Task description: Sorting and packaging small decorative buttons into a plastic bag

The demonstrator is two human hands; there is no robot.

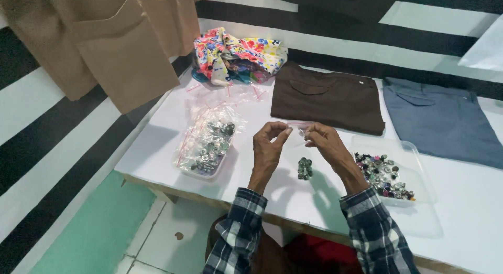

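My left hand (269, 144) and my right hand (326, 143) are raised above a white table (157, 143), each pinching one side of the mouth of a small clear plastic bag (299, 148). Several dark round buttons (305, 168) sit at the bottom of that bag. Both forearms wear plaid sleeves. A clear tray (414, 158) with several mixed buttons lies just right of my right hand. Left of my left hand, a second tray (207, 145) holds small clear bags filled with buttons.
A folded brown garment (330, 98) and a folded blue-grey garment (443, 122) lie at the back of the table. A bundle of floral cloth (236, 56) sits at the back left. Tan fabric (105, 38) hangs at the upper left. The table's front edge is near my body.
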